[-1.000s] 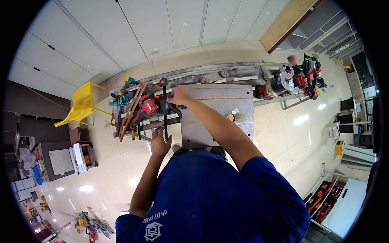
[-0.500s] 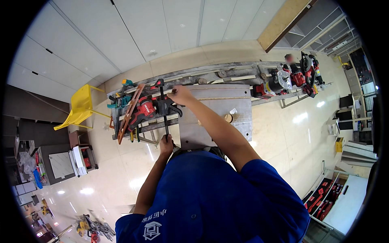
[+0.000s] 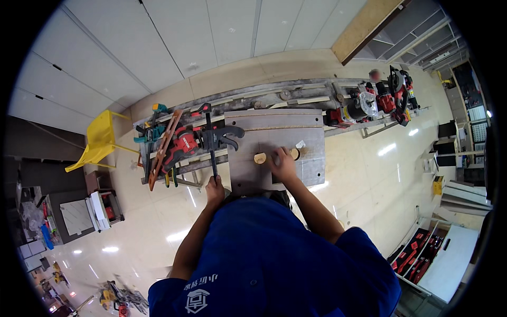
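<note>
My left hand (image 3: 214, 191) grips the lower end of the bar of a black bar clamp (image 3: 213, 157). The clamp stretches away from me beside the left edge of a grey board (image 3: 245, 142), and its dark curved handle lies over that edge. Over the board, my right hand (image 3: 284, 165) has its fingers bent downward and a little apart, with nothing visible in them. Just left of the fingers is a round pale wood-coloured spot (image 3: 260, 158); whether it is a disc or a hole is unclear. A round cutout (image 3: 296, 154) lies partly behind the right hand.
A red and black power tool (image 3: 184, 143), a brown-red straight bar (image 3: 165, 150) and teal tools (image 3: 153, 132) lie left on the long narrow bench (image 3: 248, 101). More red power tools (image 3: 388, 100) sit at its right end. A yellow chair (image 3: 100, 140) stands left.
My right hand has left the far part of the clamp and come back toward me, over the board's middle. My left hand stays on the clamp bar.
</note>
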